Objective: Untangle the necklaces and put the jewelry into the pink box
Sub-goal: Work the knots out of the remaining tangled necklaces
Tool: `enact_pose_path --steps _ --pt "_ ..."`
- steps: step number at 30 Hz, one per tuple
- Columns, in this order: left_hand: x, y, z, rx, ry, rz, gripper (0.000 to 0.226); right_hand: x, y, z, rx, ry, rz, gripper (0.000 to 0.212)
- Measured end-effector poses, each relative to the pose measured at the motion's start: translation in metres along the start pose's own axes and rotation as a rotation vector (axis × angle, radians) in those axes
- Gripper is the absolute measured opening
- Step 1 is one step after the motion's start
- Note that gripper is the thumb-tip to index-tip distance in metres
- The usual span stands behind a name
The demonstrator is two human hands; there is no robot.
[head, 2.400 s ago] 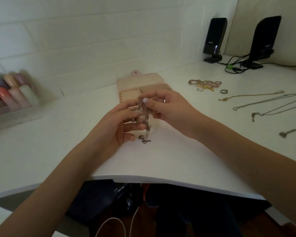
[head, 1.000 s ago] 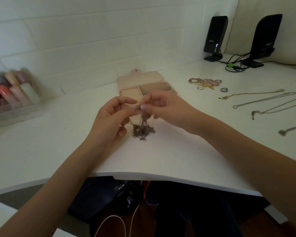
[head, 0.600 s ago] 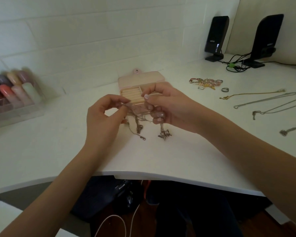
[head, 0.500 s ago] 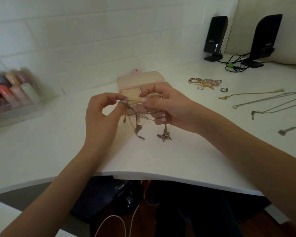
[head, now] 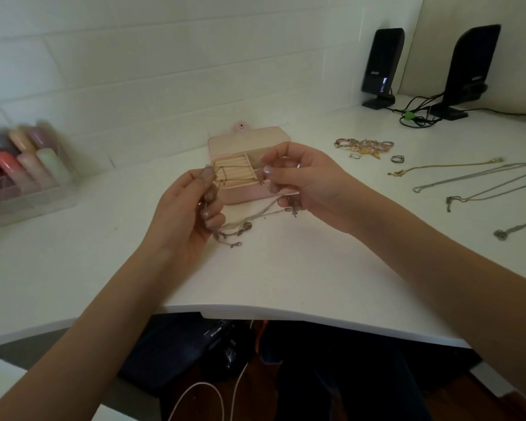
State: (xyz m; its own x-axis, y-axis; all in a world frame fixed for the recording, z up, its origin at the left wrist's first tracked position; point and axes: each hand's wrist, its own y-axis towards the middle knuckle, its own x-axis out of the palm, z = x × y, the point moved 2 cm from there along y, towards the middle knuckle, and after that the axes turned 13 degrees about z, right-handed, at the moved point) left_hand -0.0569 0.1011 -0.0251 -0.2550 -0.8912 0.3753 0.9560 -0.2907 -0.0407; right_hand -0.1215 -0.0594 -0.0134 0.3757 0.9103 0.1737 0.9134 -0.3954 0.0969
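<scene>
While still bunched into one dangling clump a second before, had by now been drawn out sideways: tangled chains [head: 249,221] stretched between left hand [head: 184,221] and right hand [head: 308,189], well farther apart than half a second earlier. Pinched at one end between left thumb and forefinger, with lower left fingers curled round loose strands and a clasp end hanging just above the white desk [head: 286,275]. Gripped at the other end by right thumb and fingertips, remaining right fingers curled over more chain. Hung in front of the open pink box [head: 249,192], not yet inside. Judged as real progress on loosening, though several strands appeared still crossed near the left fingers. Lay already straightened well to the right: four separated necklaces [head: 468,180], near a pile of rings and bracelets [head: 363,145], all awaiting boxing.
</scene>
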Motion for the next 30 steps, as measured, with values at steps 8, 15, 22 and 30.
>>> enact_pose_path --steps 8,15,22,30 --pt "-0.001 -0.004 0.001 0.02 0.104 -0.082 0.02 0.005 -0.002 0.003 -0.12 -0.407 -0.03 0.018" --pt "0.0 -0.007 0.0 0.09 0.2 -0.091 0.02 0.003 0.0 0.002 -0.393 -0.708 0.031 0.011" --pt "-0.008 -0.004 -0.001 0.181 0.352 0.123 0.031 -0.016 0.007 -0.015 -0.131 -0.122 0.225 0.026" --pt "-0.016 -0.006 -0.003 0.477 0.738 0.326 0.034 -0.02 0.008 -0.018 -0.277 -0.195 0.364 0.02"
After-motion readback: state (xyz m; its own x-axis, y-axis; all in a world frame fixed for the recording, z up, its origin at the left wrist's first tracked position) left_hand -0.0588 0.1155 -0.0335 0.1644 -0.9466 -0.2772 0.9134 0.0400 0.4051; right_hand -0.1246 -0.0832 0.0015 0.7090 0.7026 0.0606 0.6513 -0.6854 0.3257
